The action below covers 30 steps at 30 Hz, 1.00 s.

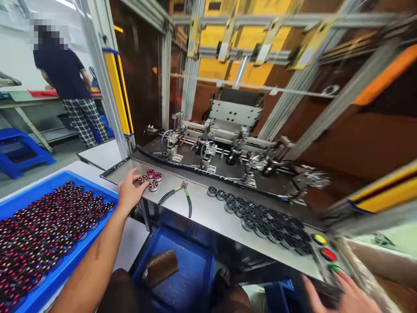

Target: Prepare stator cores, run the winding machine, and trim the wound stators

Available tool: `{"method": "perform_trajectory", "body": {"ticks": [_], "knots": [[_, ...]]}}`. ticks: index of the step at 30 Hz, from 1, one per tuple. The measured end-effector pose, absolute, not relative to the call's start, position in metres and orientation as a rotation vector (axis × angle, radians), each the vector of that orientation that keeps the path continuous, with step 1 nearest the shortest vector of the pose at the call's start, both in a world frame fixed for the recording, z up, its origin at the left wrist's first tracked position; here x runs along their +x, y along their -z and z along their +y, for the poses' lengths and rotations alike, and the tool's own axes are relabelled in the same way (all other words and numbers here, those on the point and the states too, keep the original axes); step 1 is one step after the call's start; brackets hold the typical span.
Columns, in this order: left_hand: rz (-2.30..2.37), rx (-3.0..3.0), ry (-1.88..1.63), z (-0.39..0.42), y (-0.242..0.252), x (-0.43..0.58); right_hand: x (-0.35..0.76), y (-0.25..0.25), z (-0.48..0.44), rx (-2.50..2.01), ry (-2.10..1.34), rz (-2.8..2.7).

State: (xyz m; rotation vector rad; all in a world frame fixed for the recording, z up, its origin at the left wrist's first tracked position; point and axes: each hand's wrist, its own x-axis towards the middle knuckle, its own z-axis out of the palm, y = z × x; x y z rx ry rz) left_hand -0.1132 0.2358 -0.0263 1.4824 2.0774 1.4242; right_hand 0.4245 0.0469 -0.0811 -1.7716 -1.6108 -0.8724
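My left hand (129, 194) pinches a small round motor part (143, 178) with copper-coloured windings between thumb and fingers, at the left end of the metal ledge (202, 208). Right beside it stand a few similar motor parts (153, 186), some with red tops. A pair of pliers (184, 184) with green and black handles lies spread on the ledge, to the right of these parts. My right hand (347, 293), fingers apart, is at the lower right, with a fingertip at the green button (335, 268); whether it presses is unclear.
Rows of black round parts (260, 215) cover the ledge's right side. A blue tray (70, 174) full of round motor parts stands left. Behind the ledge is a machine fixture (234, 113). Below sits a blue bin (192, 278). Another person (63, 69) stands far left.
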Motion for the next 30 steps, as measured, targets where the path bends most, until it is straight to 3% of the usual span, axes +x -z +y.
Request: {"method": "perform_trajectory", "body": {"ticks": [5,14,23,30], "knots": [[1.893,1.347,-1.686,0.217,0.007,-0.118,0.420,0.073,0.048,-1.517,1.236,-1.606],[1.414,1.020,-2.076,0.184,-0.035,-0.122,0.421,0.067,0.046,-1.460,1.326,-1.495],[1.173,0.978,-2.037,0.142,-0.040,-0.104,0.412,0.074,0.048,-1.555,1.191,-1.434],[1.135,1.306,-1.999,0.005,-0.009,-0.056,0.377,0.043,0.028,-1.414,0.773,-1.459]]}}
